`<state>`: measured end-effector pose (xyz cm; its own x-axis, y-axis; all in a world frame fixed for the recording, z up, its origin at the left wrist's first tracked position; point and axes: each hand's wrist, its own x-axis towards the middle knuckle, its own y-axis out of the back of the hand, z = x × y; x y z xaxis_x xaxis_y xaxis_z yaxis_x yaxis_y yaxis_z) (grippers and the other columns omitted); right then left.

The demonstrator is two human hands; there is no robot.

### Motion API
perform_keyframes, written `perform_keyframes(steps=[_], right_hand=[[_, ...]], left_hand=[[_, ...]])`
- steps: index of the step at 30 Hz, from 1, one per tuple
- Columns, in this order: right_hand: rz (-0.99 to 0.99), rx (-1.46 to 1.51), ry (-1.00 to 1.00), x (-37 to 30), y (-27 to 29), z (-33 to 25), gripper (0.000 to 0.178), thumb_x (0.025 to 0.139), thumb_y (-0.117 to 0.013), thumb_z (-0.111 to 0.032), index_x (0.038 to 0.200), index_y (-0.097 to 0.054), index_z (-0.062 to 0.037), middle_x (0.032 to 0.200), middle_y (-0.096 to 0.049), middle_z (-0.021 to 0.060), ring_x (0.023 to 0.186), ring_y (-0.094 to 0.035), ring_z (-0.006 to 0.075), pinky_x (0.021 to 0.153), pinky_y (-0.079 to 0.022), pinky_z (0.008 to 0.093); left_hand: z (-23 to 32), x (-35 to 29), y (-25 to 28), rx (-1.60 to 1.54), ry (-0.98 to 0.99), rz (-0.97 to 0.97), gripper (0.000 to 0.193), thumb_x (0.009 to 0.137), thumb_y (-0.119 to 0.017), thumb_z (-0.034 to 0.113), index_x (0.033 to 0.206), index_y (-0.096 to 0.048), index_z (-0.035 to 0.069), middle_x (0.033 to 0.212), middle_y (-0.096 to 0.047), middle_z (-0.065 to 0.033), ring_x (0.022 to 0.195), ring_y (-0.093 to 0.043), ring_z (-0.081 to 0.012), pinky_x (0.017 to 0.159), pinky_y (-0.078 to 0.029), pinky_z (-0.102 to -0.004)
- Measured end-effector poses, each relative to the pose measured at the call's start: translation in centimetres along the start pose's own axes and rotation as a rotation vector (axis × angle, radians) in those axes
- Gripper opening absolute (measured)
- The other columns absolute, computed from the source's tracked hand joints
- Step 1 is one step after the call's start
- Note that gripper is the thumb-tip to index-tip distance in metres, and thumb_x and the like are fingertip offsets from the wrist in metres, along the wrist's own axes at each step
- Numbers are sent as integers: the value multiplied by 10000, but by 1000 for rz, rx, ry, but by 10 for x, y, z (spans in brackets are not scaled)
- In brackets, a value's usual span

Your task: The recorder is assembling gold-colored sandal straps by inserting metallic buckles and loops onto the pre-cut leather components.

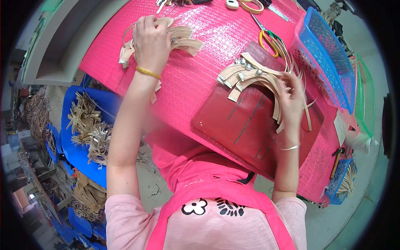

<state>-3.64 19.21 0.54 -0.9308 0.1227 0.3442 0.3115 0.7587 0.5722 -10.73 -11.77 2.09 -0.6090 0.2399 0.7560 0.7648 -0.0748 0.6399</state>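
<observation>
At the left, a blue bin [89,168] sits below the table edge with bundles of straps in it, probably close by so they stay within reach. On the far left of the pink table [179,91], the left hand [151,41] lies over a spread of tan straps [185,43], seemingly steadying it; the palm hides the fingertips, so I cannot tell whether this grip is closed. Toward the right, a red board [225,121] lies near the table's near edge, perhaps as a firm base. Over its far part curves a fanned strap bundle [266,79], its small metal buckles [248,66] at the left end. Just beyond it rest scissors [266,35] with yellow and green handles, likely kept handy. The right hand [293,93] has its grip closed around the bundle's right side, which would keep the layers together. Farther right stand a blue perforated basket [333,50] and, nearer, a hammer [335,162], apparently set aside to leave working room.
</observation>
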Motion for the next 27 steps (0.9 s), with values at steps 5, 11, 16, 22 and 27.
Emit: perform_keyframes(steps=[5,11,16,22,27], right_hand=[[-116,-526,-186,7,74,51,146,730,-615,-122,845,-573,-43,736,-588,84,695,-561,194,627,-421,312],[-244,363,-369,-38,73,-23,91,801,-524,-28,881,-484,-9,695,-514,2,606,-478,50,519,-384,179],[-330,762,-597,-100,76,-37,389,834,-455,-39,1197,-320,-13,743,-550,109,473,-517,127,411,-429,202],[-698,1023,-175,-123,80,-54,334,623,-431,107,921,-580,85,865,-606,234,825,-610,334,742,-498,358],[-416,363,455,-75,48,-85,130,700,-587,-47,824,-613,-24,748,-558,56,551,-544,200,649,-440,308]], left_hand=[[150,-7,49,-1981,852,-898,245,851,-507,211,950,-562,-7,910,-597,-119,753,-582,-173,608,-480,-288],[224,13,-4,-2484,1570,-225,230,883,-438,196,960,-505,-11,944,-582,-136,863,-581,-232,768,-476,-318],[166,15,3,-2370,1611,-159,186,876,-437,148,905,-496,-25,779,-585,-114,677,-600,-208,607,-511,-299],[132,-21,10,-1986,1388,-184,204,862,-455,112,1010,-441,-28,805,-579,-171,692,-608,-230,630,-524,-313],[127,-36,27,-1815,1337,5,221,819,-524,53,1012,-455,-31,857,-604,-182,718,-623,-224,631,-520,-281]])
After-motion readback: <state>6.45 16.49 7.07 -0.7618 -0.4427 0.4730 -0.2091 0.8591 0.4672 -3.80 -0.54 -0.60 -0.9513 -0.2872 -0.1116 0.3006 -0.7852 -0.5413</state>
